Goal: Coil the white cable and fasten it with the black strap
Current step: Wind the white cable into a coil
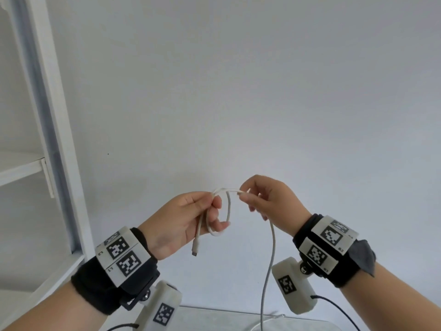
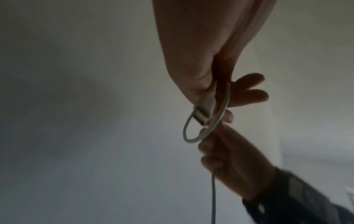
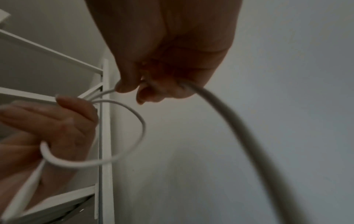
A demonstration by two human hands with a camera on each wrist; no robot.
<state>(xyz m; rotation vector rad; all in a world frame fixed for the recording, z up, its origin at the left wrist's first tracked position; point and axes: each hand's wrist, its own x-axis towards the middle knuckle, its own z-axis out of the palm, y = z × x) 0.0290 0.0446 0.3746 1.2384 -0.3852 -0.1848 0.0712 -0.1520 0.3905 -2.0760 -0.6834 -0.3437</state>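
White wall (image 1: pixel 238 91) behind; white shelving (image 1: pixel 47 139) at left.

both raised: left hand (image 1: pixel 188 219) pinching, right hand (image 1: pixel 269 199) pinching, fingers curled.

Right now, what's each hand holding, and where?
White cable: left hand pinches the loop's crossing near the plug end; right hand pinches the run just beyond.

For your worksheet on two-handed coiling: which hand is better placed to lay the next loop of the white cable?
The right hand. It pinches the white cable just past the first loop, with the loose length hanging below it. The left hand pinches the loop closed.
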